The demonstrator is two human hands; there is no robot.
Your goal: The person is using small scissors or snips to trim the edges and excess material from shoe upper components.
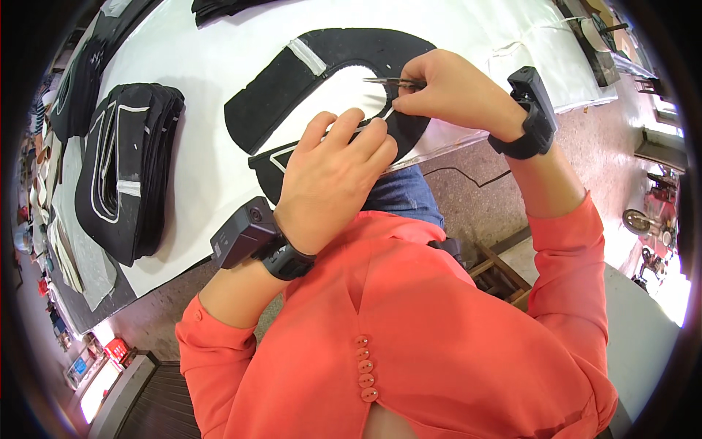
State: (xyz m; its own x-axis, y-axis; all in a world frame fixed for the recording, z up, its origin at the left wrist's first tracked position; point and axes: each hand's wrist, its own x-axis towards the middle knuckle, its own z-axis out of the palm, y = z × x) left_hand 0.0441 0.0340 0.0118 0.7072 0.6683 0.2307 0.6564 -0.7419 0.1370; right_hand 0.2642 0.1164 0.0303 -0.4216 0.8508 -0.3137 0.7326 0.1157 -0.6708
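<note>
A black U-shaped fabric piece (358,45) lies on the white table, with a pale grey patch (307,57) and white tape lines on it. My left hand (329,164) rests on its near arm, fingers spread and slightly bent, pressing it down. At the curved end, my right hand (442,88) grips small pointed scissors (387,80), their tips pointing left over the opening. Between thumb and finger of the same hand there appears to be a narrow white strip (390,113) at the inner edge. My fingers partly hide the scissors' handles.
A thick stack of similar black pieces (131,175) stands on the left of the white table (208,117). More black pieces (77,95) lie beyond it, others at the far edge (219,9). A thin white cord (526,36) trails at the far right. A wooden stool (501,274) stands below.
</note>
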